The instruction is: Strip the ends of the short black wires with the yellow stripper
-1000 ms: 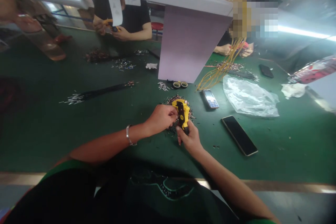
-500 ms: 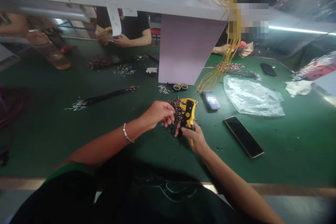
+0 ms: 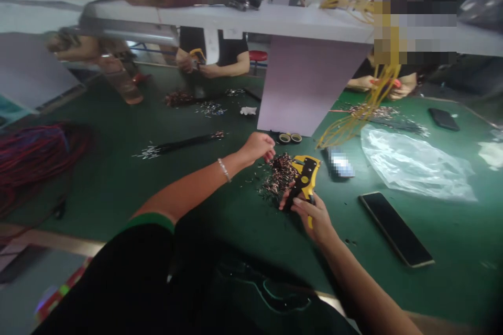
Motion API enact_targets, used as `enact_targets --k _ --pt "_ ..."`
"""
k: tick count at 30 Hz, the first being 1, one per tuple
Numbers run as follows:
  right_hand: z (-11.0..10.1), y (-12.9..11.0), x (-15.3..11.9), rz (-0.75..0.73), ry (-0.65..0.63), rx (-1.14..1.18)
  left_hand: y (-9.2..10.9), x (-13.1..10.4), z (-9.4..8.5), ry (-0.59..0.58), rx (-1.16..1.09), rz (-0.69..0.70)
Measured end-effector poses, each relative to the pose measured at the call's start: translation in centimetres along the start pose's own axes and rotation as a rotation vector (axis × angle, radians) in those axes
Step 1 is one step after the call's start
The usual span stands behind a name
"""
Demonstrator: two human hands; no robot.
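Observation:
My right hand (image 3: 316, 213) is wrapped round a yellow and black wire stripper (image 3: 306, 177), its jaw end pointing away from me. Left of the tool lies a heap of short dark wires with copper-coloured ends (image 3: 280, 172). Beyond that heap, my left hand (image 3: 257, 147) is over the table with its fingertips pressed together; anything between them is too small to make out. Two small dark rings (image 3: 290, 138) lie just right of my left hand, by the foot of the pale panel (image 3: 306, 84).
A dark phone (image 3: 396, 229), a clear plastic bag (image 3: 416, 162) and a small pack (image 3: 340, 163) lie to the right. Yellow wires (image 3: 377, 94) hang from the shelf (image 3: 314, 23). Black wires (image 3: 181, 144) and red cable coils (image 3: 43, 159) lie left. Other people work across the table.
My left hand has moved away from the wire heap and stripper, to the far side of the heap. My right hand still holds the stripper. The camera view has shifted left.

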State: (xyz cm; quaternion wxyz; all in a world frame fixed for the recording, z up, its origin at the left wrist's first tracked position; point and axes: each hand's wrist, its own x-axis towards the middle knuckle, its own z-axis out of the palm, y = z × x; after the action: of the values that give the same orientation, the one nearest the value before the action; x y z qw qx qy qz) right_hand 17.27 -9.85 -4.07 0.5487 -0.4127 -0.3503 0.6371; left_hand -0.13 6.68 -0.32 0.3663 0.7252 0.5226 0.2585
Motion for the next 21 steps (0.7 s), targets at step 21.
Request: enact_targets --k 21 --pt "-0.3 0.3 -0.2 0.02 -0.01 0.002 -11.2 -3.6 -12.0 0.095 1.021 -0.076"
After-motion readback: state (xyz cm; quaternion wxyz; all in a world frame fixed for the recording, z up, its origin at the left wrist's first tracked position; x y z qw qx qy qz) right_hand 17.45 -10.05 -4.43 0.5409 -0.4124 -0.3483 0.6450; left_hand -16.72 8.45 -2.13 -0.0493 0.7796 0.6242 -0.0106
